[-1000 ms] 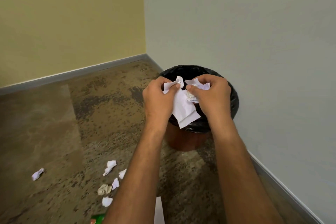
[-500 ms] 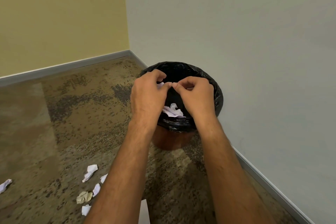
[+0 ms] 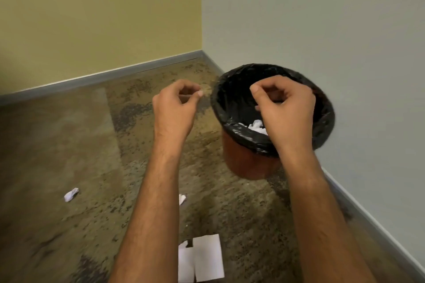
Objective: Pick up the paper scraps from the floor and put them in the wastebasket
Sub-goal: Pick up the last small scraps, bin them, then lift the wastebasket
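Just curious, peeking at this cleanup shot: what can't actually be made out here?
Head view only:
- Wastebasket contents: right hand covers most of the crumpled paper inside.
- Floor scrap: mostly behind the left forearm.
- Flat white sheets: cut off by the bottom edge.
- Small scrap: blurred.
- Left hand: curled fingers hide the palm.

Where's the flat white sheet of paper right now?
In the head view, the flat white sheet lies on the carpet at the bottom centre, between the two forearms, nearer than the wastebasket.
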A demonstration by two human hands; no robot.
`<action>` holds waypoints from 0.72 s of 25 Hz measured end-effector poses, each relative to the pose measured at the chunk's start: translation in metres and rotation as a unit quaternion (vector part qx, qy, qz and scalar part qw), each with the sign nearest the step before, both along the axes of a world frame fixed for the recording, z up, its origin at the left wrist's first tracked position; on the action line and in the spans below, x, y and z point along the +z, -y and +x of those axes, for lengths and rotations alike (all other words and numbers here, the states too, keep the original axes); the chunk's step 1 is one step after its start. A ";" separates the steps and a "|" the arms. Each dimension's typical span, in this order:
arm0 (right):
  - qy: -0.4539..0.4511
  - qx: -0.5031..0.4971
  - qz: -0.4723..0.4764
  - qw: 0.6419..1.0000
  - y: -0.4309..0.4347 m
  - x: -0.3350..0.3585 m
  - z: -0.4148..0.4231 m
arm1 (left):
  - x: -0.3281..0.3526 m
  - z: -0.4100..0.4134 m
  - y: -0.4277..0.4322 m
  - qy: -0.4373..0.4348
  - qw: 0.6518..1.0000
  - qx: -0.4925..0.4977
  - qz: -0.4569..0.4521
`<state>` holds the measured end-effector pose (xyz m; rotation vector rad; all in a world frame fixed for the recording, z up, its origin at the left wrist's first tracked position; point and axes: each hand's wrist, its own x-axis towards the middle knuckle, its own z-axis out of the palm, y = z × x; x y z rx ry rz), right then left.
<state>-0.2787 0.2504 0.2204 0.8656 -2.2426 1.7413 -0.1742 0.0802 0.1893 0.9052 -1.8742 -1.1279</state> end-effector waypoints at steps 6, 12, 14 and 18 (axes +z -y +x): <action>-0.008 0.187 0.035 0.982 0.089 -0.027 0.064 | -0.056 0.077 0.058 0.003 0.987 0.094 0.130; 0.155 0.224 0.502 0.821 0.137 -0.128 0.107 | -0.117 0.170 0.100 0.156 0.954 0.136 0.218; 0.199 0.221 0.574 0.763 0.129 -0.166 0.129 | -0.139 0.207 0.098 0.219 0.934 0.143 0.244; 0.154 0.222 0.606 0.748 0.117 -0.221 0.166 | -0.178 0.243 0.077 0.309 0.903 0.174 0.242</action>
